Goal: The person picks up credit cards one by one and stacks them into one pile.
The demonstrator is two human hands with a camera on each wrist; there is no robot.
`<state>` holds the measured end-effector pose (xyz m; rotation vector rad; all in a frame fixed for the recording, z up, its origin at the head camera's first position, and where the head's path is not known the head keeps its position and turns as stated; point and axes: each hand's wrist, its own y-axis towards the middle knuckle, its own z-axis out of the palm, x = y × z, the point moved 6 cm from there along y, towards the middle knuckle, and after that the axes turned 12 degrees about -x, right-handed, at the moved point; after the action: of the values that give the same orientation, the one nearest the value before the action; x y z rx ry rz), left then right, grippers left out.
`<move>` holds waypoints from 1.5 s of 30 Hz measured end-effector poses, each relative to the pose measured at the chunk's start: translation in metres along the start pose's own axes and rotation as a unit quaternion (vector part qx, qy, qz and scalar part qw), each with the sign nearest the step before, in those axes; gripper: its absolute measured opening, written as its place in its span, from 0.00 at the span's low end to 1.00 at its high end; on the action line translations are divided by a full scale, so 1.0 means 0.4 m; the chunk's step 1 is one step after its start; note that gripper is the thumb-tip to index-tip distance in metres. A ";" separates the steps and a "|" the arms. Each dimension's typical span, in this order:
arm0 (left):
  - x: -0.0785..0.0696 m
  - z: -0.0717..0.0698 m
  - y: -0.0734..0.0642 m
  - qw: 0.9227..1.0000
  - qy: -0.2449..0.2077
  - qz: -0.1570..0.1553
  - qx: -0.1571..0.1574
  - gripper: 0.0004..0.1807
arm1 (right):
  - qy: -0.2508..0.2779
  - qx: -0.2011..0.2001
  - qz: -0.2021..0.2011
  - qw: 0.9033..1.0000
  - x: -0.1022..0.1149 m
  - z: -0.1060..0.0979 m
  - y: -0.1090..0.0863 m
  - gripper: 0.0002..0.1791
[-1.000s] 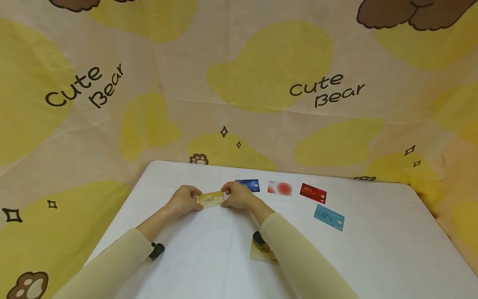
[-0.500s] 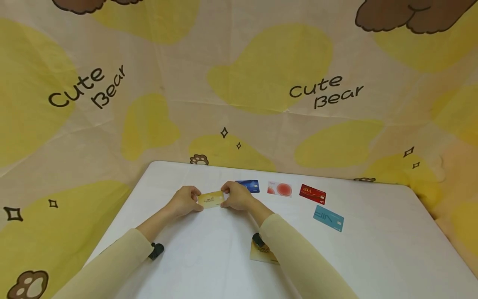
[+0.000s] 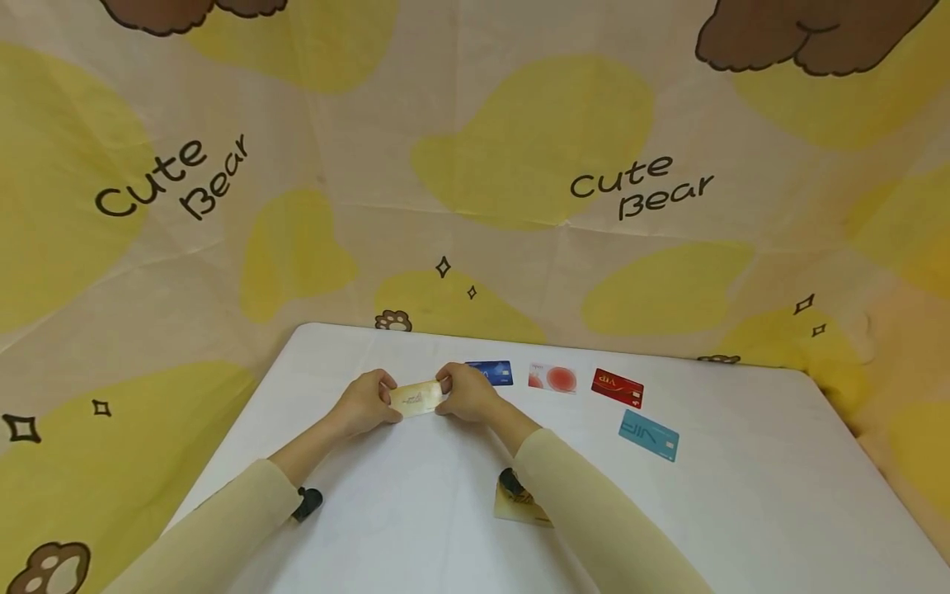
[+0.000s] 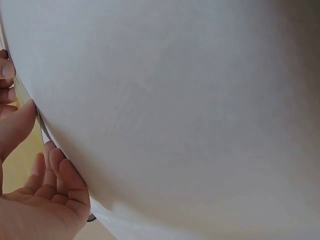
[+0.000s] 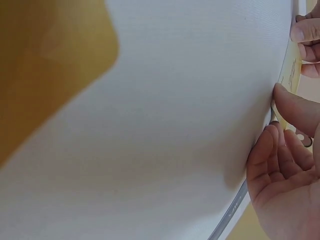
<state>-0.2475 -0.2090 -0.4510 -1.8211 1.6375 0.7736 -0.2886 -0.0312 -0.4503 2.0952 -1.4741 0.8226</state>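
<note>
A pale gold plastic card (image 3: 416, 398) is held between both hands in the head view. My left hand (image 3: 364, 403) pinches its left end between thumb and fingers, and my right hand (image 3: 471, 393) pinches the right end the same way. Just behind the right hand lies a blue card (image 3: 497, 373), its left part hidden by that hand. In the left wrist view the left hand (image 4: 47, 200) shows at the lower left. The right wrist view has the right hand (image 5: 285, 175) at its right edge, with the card (image 5: 290, 67) seen nearly edge-on.
Along the back of the white table (image 3: 401, 511) lie a white card with red circles (image 3: 552, 378) and a red VIP card (image 3: 618, 388). A teal card (image 3: 649, 435) is nearer on the right. Another gold card (image 3: 519, 510) lies partly under the right forearm.
Both hands keep their grip on the gold card in nearly the same place. The card's tilt shifts slightly, so its face looks paler now. The head view has moved a little.
</note>
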 end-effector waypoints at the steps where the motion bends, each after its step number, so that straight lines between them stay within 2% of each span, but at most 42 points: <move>1: 0.001 0.001 0.001 1.000 0.000 0.002 0.000 0.28 | 0.000 0.000 0.000 1.000 0.000 0.000 0.000 0.28; 10: 0.010 -0.002 0.005 1.000 -0.014 0.001 -0.017 0.27 | 0.007 0.003 -0.003 1.000 0.004 0.002 0.001 0.27; 15: 0.005 -0.010 0.004 0.999 -0.023 0.000 -0.028 0.25 | 0.018 -0.012 -0.011 1.000 0.005 -0.004 0.004 0.21; 21: -0.005 -0.019 -0.005 0.999 -0.037 -0.014 -0.033 0.24 | 0.031 -0.032 -0.017 0.999 0.004 -0.018 0.008 0.15; 26: -0.012 -0.029 -0.012 0.998 -0.051 -0.011 -0.042 0.24 | 0.048 -0.039 -0.018 0.998 0.007 -0.033 0.007 0.14; 33: -0.031 -0.045 -0.022 0.995 -0.079 0.006 -0.053 0.26 | 0.109 -0.056 0.011 0.992 0.007 -0.058 0.001 0.13; 45: -0.049 -0.048 -0.040 0.991 -0.119 -0.001 -0.054 0.29 | 0.118 -0.069 -0.005 0.991 0.005 -0.086 -0.020 0.12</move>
<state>-0.2323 -0.2089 -0.4232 -1.7264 1.4646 1.0524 -0.2879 -0.0071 -0.4243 1.8340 -1.3538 0.9028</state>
